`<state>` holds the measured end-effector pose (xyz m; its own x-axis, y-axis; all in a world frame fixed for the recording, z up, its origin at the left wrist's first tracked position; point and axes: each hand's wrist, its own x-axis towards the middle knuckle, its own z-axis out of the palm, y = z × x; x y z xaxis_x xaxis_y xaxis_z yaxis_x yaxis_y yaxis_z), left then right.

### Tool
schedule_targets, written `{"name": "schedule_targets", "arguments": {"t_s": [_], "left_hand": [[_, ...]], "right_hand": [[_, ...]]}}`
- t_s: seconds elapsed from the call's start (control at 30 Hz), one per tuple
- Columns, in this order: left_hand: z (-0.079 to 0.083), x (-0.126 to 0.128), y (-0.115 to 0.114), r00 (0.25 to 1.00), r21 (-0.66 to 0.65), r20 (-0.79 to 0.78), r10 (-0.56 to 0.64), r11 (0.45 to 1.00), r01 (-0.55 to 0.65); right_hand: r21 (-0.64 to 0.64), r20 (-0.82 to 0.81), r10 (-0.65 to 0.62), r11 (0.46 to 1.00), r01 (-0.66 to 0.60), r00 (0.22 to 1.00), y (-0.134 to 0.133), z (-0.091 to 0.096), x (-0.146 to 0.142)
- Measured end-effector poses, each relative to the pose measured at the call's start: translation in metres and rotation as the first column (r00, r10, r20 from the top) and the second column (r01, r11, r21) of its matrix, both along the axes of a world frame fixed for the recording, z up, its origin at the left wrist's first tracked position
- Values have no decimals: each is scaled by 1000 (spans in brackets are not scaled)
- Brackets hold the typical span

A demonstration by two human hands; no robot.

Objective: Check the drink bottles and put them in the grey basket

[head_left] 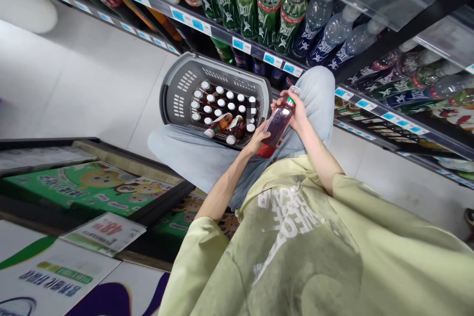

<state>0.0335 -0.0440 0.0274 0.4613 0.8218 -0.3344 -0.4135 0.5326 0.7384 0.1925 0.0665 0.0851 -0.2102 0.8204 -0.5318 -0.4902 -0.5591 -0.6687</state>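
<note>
- Head view: a bottle (pixel 278 122) of dark red drink, with a white cap, is held in both hands in front of the crouching person, tilted with its cap up and away from the body.
- The left hand (pixel 259 139) is set at the lower end, with its fingers closed around the base.
- The right hand (pixel 298 111) is wrapped around the upper part, its fingers closed just below the cap.
- The bottle is held above the near rim of a grey basket (pixel 174 90), apart from it, and close beside a raised knee (pixel 318 89) in pale denim.
- The basket stands on the floor (pixel 74 84) and is packed with capped bottles (pixel 222 103); most stand upright, while two or three lie on their sides at the near edge.
- Behind it, a shelf (pixel 255 52) with blue price tags is lined with green bottles (pixel 244 0).
- As a judgement: the hold is best shared as it is, weight carried from below and the neck only steadied, since smooth plastic may slip under a one-ended grip.
- The wrists are best held level, so that the base is not knocked against the loose bottles at the basket's edge.
</note>
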Motion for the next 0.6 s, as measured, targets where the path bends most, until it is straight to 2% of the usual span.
{"name": "schedule_targets", "arguments": {"t_s": [0.1,0.23,0.3,0.4,0.5,0.6], "left_hand": [[7,2,-2,994,-71,111,-10,997,18],[6,3,-1,993,-85,116,-33,995,43],[0,4,0,997,-77,57,-50,996,54],[-11,5,0,992,-49,-116,-41,998,36],[-23,8,1,949,74,-309,68,996,-47],[-33,11,3,908,155,-385,164,982,-112]], "right_hand": [[-8,-15,6,1000,-6,1000,-3,4,0],[-33,11,-16,999,17,1000,-1,4,-2],[-45,34,-28,999,30,999,0,3,-3],[-58,81,-42,997,46,996,1,1,-5],[-43,131,-32,998,38,991,0,-3,-8],[14,172,-9,1000,6,985,-2,-8,-11]]}}
